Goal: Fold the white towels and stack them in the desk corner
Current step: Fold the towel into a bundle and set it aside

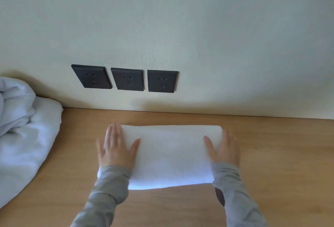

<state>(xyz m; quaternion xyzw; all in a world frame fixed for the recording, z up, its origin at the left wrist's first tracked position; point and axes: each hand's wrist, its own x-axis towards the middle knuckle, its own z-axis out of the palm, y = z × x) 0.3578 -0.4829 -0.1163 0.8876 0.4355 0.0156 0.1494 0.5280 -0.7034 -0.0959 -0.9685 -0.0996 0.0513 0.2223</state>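
A folded white towel (171,156) lies flat on the wooden desk (280,154), a little in front of the wall. My left hand (117,147) rests palm down on the towel's left end, fingers straight and pointing at the wall. My right hand (223,149) lies flat on the towel's right end in the same way. Both wrists are in grey sleeves. At the left edge of the desk sits a heap of unfolded white towels (23,136).
Three dark wall sockets (127,79) sit in a row on the pale wall just above the desk's back edge. Bare desk surface stretches to the right of the folded towel and in front of it.
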